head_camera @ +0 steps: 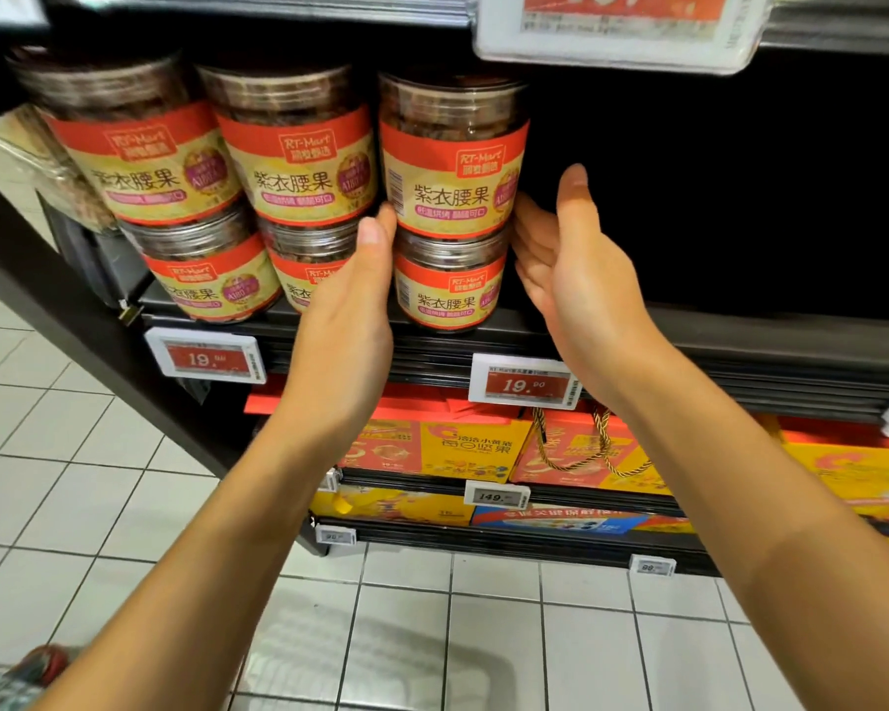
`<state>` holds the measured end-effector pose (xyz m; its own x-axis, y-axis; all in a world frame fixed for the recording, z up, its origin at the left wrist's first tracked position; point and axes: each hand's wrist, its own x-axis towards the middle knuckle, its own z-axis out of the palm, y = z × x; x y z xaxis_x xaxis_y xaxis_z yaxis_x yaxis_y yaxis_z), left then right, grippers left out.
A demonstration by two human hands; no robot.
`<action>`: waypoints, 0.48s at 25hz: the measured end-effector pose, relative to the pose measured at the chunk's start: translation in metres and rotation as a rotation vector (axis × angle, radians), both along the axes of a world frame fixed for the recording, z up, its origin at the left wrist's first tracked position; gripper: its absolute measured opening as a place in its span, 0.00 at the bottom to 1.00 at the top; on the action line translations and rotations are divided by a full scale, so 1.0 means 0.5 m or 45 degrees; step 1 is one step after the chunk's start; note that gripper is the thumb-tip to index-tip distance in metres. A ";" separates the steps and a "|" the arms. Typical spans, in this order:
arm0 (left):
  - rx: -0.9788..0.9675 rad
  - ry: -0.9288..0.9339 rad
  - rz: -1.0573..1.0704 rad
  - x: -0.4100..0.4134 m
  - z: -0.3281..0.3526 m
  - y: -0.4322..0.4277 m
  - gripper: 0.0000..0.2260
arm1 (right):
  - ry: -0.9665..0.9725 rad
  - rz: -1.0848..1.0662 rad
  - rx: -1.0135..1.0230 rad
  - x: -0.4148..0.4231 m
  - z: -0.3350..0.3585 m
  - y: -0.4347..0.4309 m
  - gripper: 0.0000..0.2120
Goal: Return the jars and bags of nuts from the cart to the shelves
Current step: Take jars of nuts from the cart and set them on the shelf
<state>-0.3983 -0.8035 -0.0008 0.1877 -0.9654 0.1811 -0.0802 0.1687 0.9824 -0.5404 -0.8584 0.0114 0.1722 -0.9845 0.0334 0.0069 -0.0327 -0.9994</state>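
Note:
Clear jars of cashews with red and gold labels stand stacked two high on a dark shelf (689, 331). The rightmost stack has an upper jar (452, 156) on a lower jar (447, 284). My left hand (352, 295) lies flat against the left side of this stack, its fingertips at the base of the upper jar. My right hand (570, 264) is spread beside the stack's right side, fingers straight, fingertips close to or touching the upper jar. Neither hand grips anything. Two more stacks (299, 146) stand to the left.
To the right of the jars the shelf is dark and bare. Price tags (527, 384) hang along the shelf edge. Lower shelves hold yellow and red gift boxes (483, 449). White tiled floor (432, 633) lies below. A large tag (622, 28) hangs overhead.

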 end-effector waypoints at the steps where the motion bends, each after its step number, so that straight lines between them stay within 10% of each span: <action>1: -0.016 -0.012 0.031 -0.001 0.002 0.001 0.20 | -0.021 -0.023 0.013 0.004 0.004 -0.002 0.24; 7: 0.105 0.239 0.292 -0.008 0.026 0.084 0.11 | 0.049 -0.238 0.084 0.004 0.013 0.090 0.23; 12: 0.354 0.363 0.346 0.038 0.118 0.318 0.12 | 0.148 0.155 0.212 0.006 0.082 0.315 0.13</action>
<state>-0.3793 -0.6447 0.0582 0.4442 -0.8791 -0.1726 0.1942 -0.0936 0.9765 -0.5372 -0.7010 0.0523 0.2831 -0.9466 -0.1545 -0.1145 0.1266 -0.9853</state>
